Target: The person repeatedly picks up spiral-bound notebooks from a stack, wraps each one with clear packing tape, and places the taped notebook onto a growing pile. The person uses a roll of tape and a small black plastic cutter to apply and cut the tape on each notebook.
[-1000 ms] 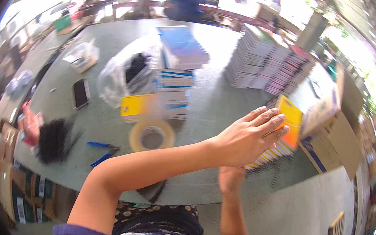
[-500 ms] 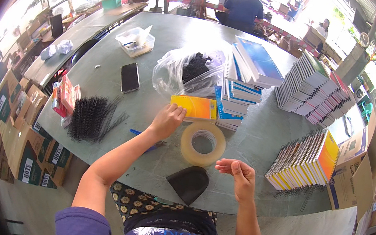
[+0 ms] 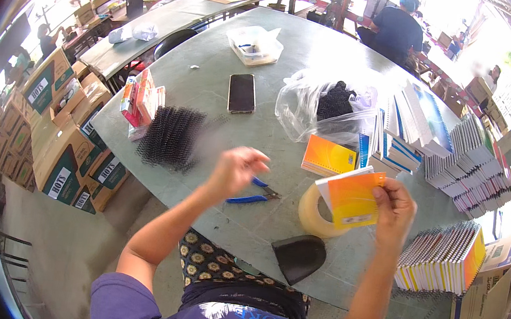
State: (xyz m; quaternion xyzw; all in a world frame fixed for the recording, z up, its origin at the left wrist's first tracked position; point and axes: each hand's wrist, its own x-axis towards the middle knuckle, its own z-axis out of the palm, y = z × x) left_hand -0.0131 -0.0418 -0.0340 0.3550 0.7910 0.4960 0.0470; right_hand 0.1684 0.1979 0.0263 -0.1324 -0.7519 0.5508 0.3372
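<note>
My right hand (image 3: 397,213) grips an orange-yellow notebook (image 3: 354,201) by its right edge, held up over a large roll of clear tape (image 3: 310,215). The notebook's white pages fan out a little on its left side, and no coil shows on it. My left hand (image 3: 237,169) is raised above the table, smeared by motion, with fingers partly curled; whether anything is in them is unclear. Blue-handled cutters (image 3: 251,198) lie just right of that hand. Beyond it sits a pile of black spiral coils (image 3: 171,135). A short stack of orange-yellow notebooks (image 3: 329,156) lies behind the tape.
Bound yellow notebooks (image 3: 438,259) stand at the right, with taller notebook stacks (image 3: 470,163) behind. Blue notebooks (image 3: 422,118), a plastic bag (image 3: 298,105), a phone (image 3: 242,93) and a clear tub (image 3: 260,51) lie farther back. A rounded black piece (image 3: 298,259) rests near the front edge.
The orange-yellow notebook has come off the stack and is now in my right hand, above the tape. My left hand has let go of the stack. The view has swung left.
</note>
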